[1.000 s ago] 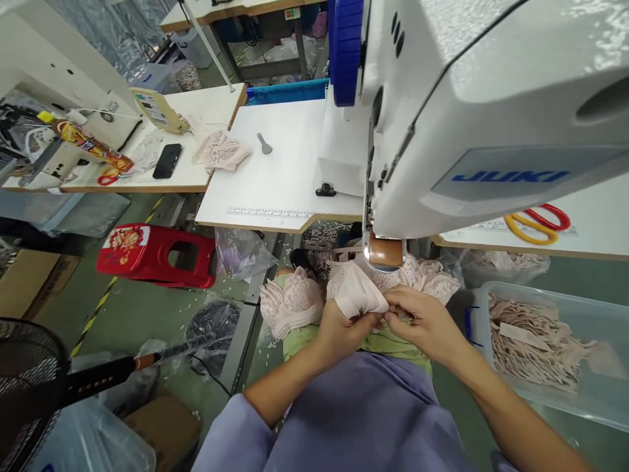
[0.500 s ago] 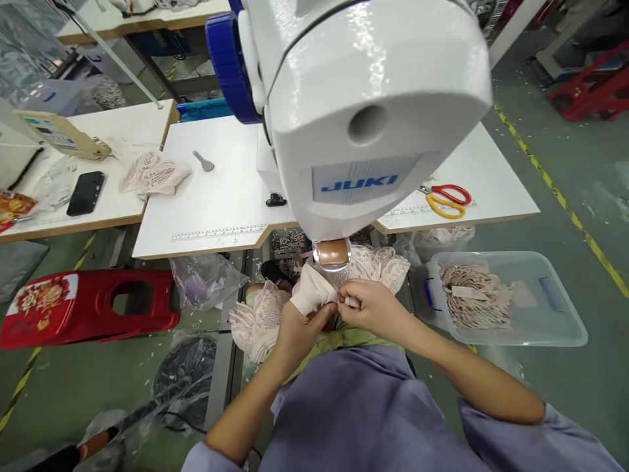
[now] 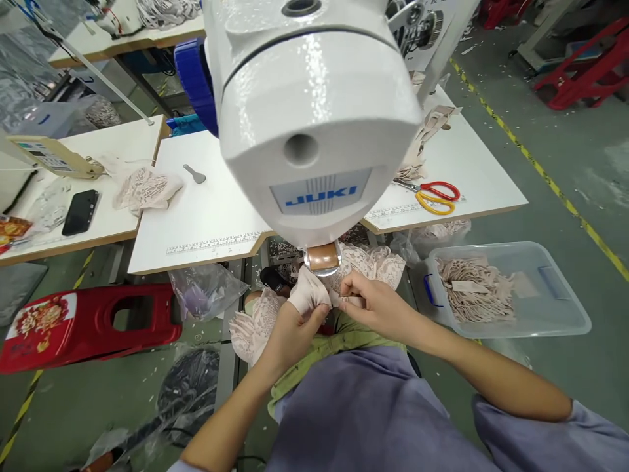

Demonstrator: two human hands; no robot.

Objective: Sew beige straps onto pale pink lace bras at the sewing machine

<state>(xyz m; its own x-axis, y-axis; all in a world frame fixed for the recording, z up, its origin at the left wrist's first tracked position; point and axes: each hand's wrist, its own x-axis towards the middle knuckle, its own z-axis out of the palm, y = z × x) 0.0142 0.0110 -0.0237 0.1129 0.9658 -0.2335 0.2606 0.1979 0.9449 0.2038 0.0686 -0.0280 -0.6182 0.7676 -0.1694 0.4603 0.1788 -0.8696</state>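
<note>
A pale pink lace garment [image 3: 265,318] lies across my lap under the head of a white sewing machine [image 3: 314,131]. My left hand [image 3: 297,328] is closed on a smooth, gathered part of the fabric. To its right, my right hand [image 3: 371,301] pinches a narrow pale strip that meets the fabric between the two hands. Both hands are just below the machine's round, brown-faced lower end [image 3: 323,257]. More lace [image 3: 371,265] spreads behind my right hand. Which garment it is I cannot tell.
Red-and-yellow scissors [image 3: 437,196] lie on the right of the white table [image 3: 216,216]. A clear plastic bin [image 3: 550,308] with bundled beige straps [image 3: 474,288] stands at the right. At left are a red stool [image 3: 108,324], a phone [image 3: 80,212] and a grey spoon-shaped tool [image 3: 194,174].
My hands have drawn slightly apart, showing a short stretch of strip between them. My view has shifted, so the machine head appears further left and pale straps show behind it.
</note>
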